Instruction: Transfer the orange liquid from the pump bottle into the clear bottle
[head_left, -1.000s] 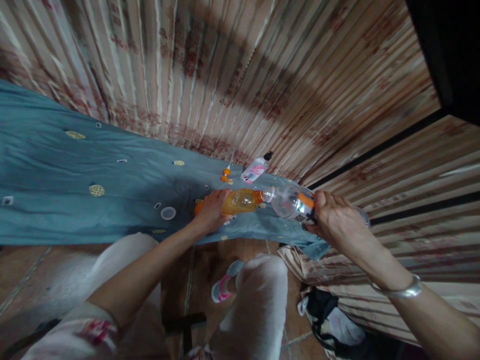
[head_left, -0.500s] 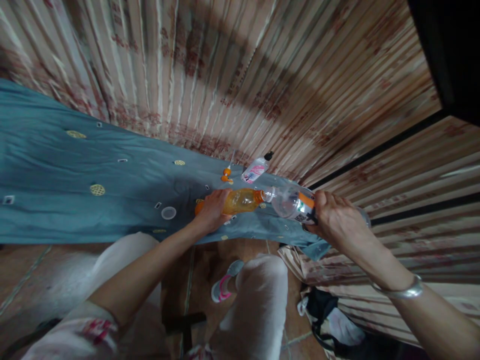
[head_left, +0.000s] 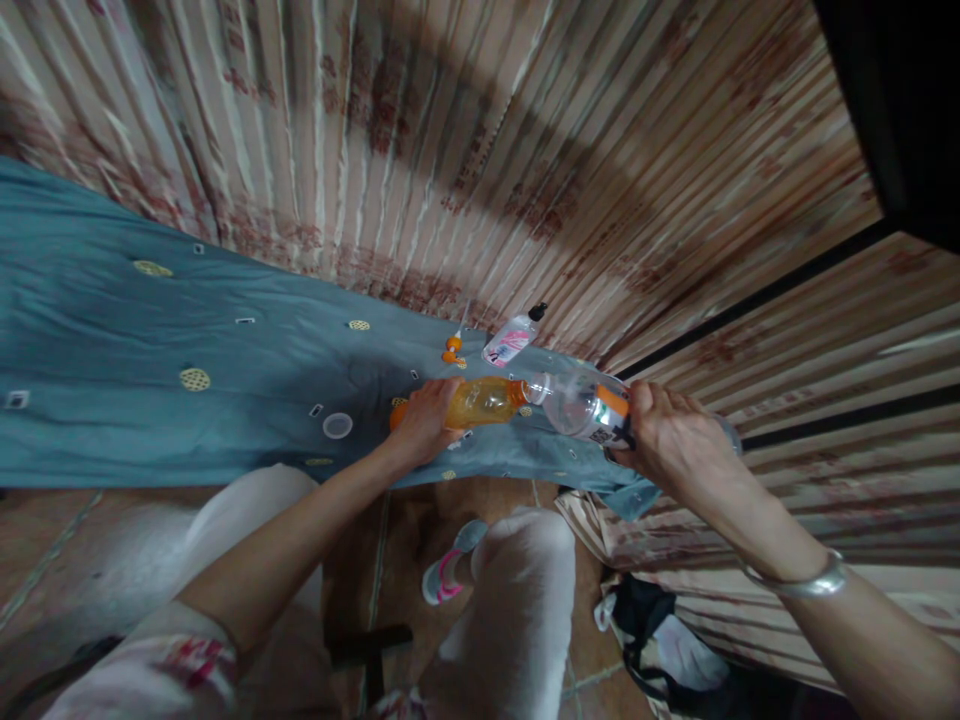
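Note:
My left hand [head_left: 426, 422] is closed around an orange see-through bottle [head_left: 487, 402], whose open neck points right. A large clear plastic bottle [head_left: 574, 402] with an orange and white label is gripped in my right hand [head_left: 671, 435]. It lies tilted, and its mouth meets the neck of the orange bottle. Whether liquid passes between them I cannot make out. Just beyond the bottles lie an orange pump top [head_left: 452, 348] with a thin tube and a clear pink-printed bottle [head_left: 508, 341] with a black cap. A small translucent round lid or dish [head_left: 337, 426] rests left of my left hand.
A blue patterned cloth [head_left: 97, 330] covers the narrow surface under the bottles. Behind it hangs a pleated curtain [head_left: 337, 130], which also runs down the right side, with dark bars [head_left: 765, 295] across it. A black and white bag [head_left: 667, 630] is on the floor at right.

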